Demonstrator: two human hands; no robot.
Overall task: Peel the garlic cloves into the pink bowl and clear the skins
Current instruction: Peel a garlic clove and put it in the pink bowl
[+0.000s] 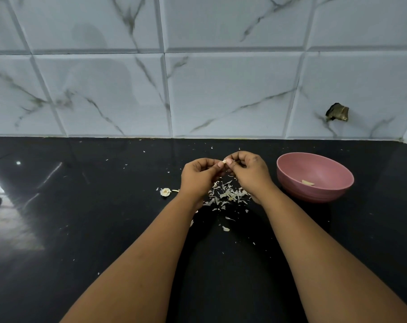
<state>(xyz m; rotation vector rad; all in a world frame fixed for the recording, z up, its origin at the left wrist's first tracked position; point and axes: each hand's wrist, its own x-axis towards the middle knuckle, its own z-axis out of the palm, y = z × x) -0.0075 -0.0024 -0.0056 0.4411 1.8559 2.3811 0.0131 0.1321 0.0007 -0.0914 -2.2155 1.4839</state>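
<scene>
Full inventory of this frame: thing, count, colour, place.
pink bowl: one, pink, counter, right of the hands
peeled clove: one visible, pale, inside the bowl
garlic clove: one, pale, pinched between both hands
skins: a pile plus scattered flakes, off-white, counter beneath the hands
garlic remnant: one, whitish, counter left of the hands
counter: one, glossy black
wall tiles: white, grey veins, behind
hole in tile: one, dark, right
left hand: one, pinching clove
right hand: one, pinching clove

Two bare forearms are seen, with no sleeves, watch or bracelets worn. The left hand (199,176) and right hand (249,171) are ungloved, no rings are seen, and the thumbnails are kept short and unpainted.
</scene>
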